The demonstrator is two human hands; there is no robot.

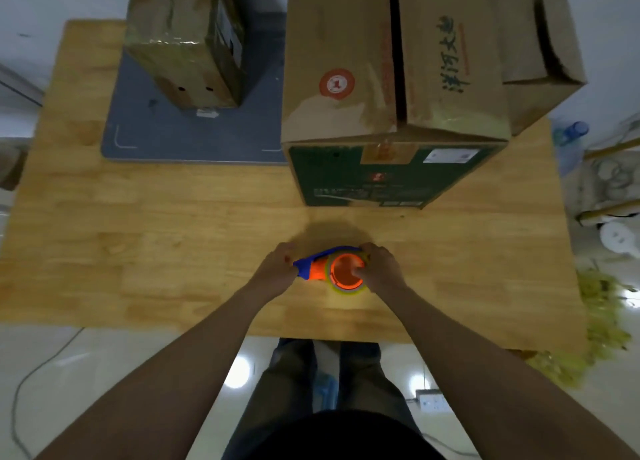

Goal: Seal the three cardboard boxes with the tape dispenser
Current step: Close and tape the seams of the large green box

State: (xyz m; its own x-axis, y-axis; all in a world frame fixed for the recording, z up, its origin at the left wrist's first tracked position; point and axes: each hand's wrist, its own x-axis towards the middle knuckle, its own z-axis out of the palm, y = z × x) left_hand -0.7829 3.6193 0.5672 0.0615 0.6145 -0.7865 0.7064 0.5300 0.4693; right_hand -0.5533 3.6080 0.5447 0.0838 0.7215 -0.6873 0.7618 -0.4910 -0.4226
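Both hands on the tape dispenser, in front of the large box, apart from it.
We see the left hand curled round its blue handle, the right hand wrapped over the tape roll, thumb on the orange hub; a smaller box stands left of the large box, a third box right.

A pale wooden worktop fills the middle of the frame, with a grey mat at its upper left. Below it, glossy floor tiles reflect round lights. A socket strip lies at lower right.
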